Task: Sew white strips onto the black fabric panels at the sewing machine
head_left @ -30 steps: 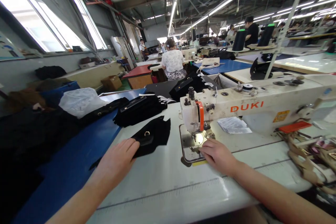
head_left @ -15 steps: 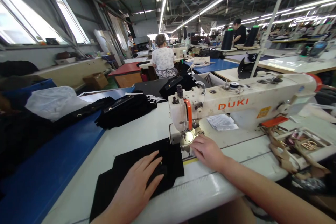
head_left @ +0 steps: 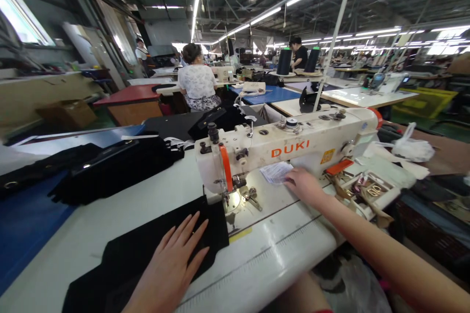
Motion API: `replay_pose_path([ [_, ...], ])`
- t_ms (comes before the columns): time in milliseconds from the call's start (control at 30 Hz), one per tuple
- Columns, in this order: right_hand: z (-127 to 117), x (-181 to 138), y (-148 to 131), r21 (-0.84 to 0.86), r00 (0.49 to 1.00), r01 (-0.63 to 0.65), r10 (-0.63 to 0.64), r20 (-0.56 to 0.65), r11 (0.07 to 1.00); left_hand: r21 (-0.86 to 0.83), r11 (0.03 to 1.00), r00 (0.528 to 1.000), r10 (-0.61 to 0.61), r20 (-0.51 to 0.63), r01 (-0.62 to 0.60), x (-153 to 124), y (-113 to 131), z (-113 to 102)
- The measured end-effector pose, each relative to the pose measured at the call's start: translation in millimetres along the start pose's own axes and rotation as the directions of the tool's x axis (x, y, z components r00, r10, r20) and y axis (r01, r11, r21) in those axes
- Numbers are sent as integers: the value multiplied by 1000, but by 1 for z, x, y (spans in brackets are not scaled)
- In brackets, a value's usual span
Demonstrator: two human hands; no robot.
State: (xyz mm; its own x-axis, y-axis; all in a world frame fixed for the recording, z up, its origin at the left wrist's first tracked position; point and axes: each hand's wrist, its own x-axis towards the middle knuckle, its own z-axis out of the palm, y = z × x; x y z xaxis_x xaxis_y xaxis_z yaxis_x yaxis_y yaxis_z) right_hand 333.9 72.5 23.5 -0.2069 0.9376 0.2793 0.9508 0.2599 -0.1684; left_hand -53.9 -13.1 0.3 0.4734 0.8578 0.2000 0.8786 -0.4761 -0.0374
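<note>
My left hand (head_left: 176,249) lies flat with fingers spread on a black fabric piece (head_left: 147,230), pressing it to the white machine bed. That fabric's right edge sits just left of the lit needle area (head_left: 233,201) of a sewing machine (head_left: 253,154) marked DUKI. Under the machine's arm, my right hand (head_left: 304,186) has its fingers drawn together at the right edge of a pile of white paper slips (head_left: 275,172). Whether one slip or several are between the fingertips is hard to see.
A tray (head_left: 385,193) with metal rings and tan straps stands right of the machine. Black fabric pieces (head_left: 117,168) are stacked on the left. A person in a white patterned top (head_left: 197,80) sits ahead. A thin pole (head_left: 334,34) rises behind the machine.
My right hand has moved from beside the needle, right and back to the paper slips. My left hand stays flat on the black fabric. The view has turned right.
</note>
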Motion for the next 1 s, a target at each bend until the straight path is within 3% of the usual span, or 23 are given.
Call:
replay_pose_path([
  [233,10,-1,0,-31,1000,-4,4,-9,1000,19,1000,999,21,-33,-21,-1,-2,4],
  [600,13,-4,7,33,980,84,-77,-182,996,-64,998,998,-7,-56,3,0,-2,-1],
  [700,7,-5,3,43,965,94,-80,-248,995,-153,988,996,-27,-84,14,-2,3,-10],
  [767,-2,-10,-9,47,947,142,-122,-299,989,-300,952,991,-98,-91,67,-2,13,-20],
  [833,-12,-19,-32,47,910,253,-222,-350,966,-517,836,973,-228,-27,182,-2,30,-31],
  [867,-15,-25,-47,54,889,324,-285,-357,944,-638,729,957,-287,45,249,0,40,-36],
  [933,-16,-38,-83,92,858,446,-396,-326,890,-830,421,912,-338,231,366,4,59,-42],
  [1000,-10,-50,-119,144,822,552,-507,-258,822,-898,81,861,-332,386,433,10,74,-43],
])
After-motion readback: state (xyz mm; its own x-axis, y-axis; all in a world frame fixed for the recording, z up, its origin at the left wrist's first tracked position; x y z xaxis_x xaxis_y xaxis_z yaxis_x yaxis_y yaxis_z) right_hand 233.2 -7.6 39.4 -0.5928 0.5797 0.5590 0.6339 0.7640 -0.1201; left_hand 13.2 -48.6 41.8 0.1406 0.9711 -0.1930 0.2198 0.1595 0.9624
